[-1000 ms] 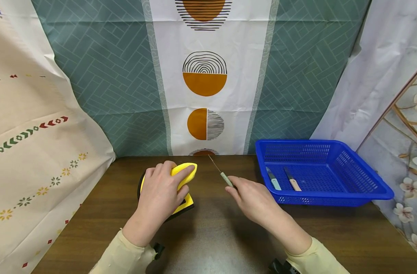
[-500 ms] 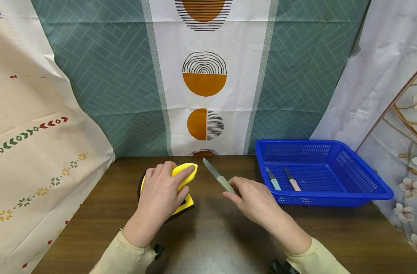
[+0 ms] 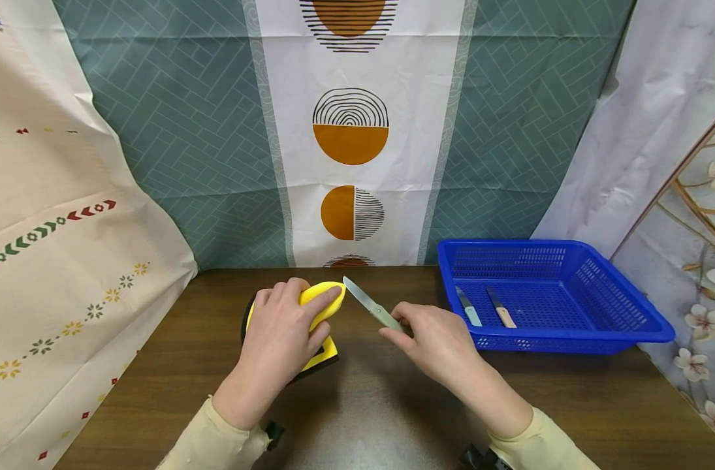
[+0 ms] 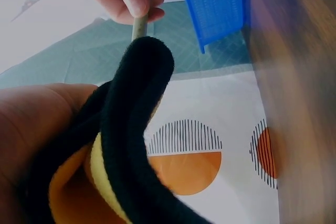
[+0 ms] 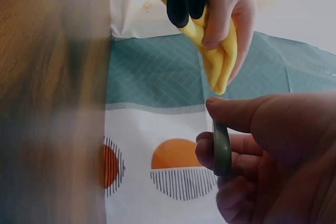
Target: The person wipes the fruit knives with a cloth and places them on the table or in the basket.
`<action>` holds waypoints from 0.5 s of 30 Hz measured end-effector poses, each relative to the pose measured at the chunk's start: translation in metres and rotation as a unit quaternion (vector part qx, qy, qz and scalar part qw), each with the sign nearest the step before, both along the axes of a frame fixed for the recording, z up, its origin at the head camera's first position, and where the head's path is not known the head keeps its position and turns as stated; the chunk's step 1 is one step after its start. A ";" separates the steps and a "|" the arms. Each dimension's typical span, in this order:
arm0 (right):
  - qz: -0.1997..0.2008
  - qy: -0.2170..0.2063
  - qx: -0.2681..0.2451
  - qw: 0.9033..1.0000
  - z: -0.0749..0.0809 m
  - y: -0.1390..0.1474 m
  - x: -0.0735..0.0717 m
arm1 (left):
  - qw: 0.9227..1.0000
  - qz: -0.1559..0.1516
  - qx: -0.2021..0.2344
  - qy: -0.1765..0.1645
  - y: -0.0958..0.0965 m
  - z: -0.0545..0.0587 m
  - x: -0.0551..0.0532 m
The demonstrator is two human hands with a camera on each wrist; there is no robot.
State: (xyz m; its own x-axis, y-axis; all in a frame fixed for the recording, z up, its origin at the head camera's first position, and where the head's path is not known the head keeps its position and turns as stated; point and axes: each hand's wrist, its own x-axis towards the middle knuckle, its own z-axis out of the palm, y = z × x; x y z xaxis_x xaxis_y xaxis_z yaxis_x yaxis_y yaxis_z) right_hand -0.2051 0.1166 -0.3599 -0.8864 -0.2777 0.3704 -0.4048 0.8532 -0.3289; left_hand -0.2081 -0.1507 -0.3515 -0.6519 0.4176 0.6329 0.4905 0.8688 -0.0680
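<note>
My left hand (image 3: pixel 277 326) grips a folded yellow cloth (image 3: pixel 324 298) with black edging, held above the table. In the left wrist view the cloth's black edge (image 4: pixel 128 103) fills the middle. My right hand (image 3: pixel 436 336) pinches the pale green handle of a small knife (image 3: pixel 369 305) between thumb and fingers. Its blade points up and left, the flat side showing in the head view. The blade's tip is right beside the cloth's folded end; whether they touch I cannot tell. The right wrist view shows the green handle (image 5: pixel 222 153) under my thumb, with the cloth beyond.
A blue plastic basket (image 3: pixel 569 336) stands at the right of the wooden table (image 3: pixel 363 418). Inside it lie a knife with a light blue handle (image 3: pixel 473 316) and one with a pink handle (image 3: pixel 506 317). Patterned cloths hang behind and at both sides.
The knife has turned in my right hand, from its thin edge showing to its flat side, and its tip has shifted left. My left hand has moved slightly right with the cloth.
</note>
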 end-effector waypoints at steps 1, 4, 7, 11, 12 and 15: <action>-0.001 0.003 0.002 1.000 0.000 0.000 0.000 | 1.000 -0.003 0.001 0.002 0.001 0.000 0.000; -0.001 0.009 0.003 1.000 0.000 0.000 -0.001 | 1.000 -0.012 0.004 0.011 0.002 -0.001 0.001; 0.005 0.014 0.000 1.000 -0.001 0.000 -0.001 | 1.000 -0.023 0.004 0.016 0.005 -0.001 0.003; 0.011 0.011 -0.005 1.000 -0.002 0.000 -0.001 | 0.999 -0.036 -0.004 0.022 0.009 -0.003 0.004; 0.011 0.009 -0.005 1.000 -0.002 0.000 -0.001 | 0.999 -0.040 -0.006 0.025 0.010 -0.004 0.004; 0.013 0.001 -0.006 1.000 -0.001 -0.001 -0.001 | 0.998 -0.052 -0.010 0.035 0.014 -0.007 0.006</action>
State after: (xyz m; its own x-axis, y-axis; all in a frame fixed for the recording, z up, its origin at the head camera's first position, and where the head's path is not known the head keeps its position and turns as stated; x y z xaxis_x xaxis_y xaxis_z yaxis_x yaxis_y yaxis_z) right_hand -0.2061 0.1156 -0.3611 -0.8782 -0.2964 0.3753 -0.4274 0.8386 -0.3378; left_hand -0.2025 -0.1371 -0.3585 -0.5587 0.4932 0.6667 0.5708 0.8119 -0.1223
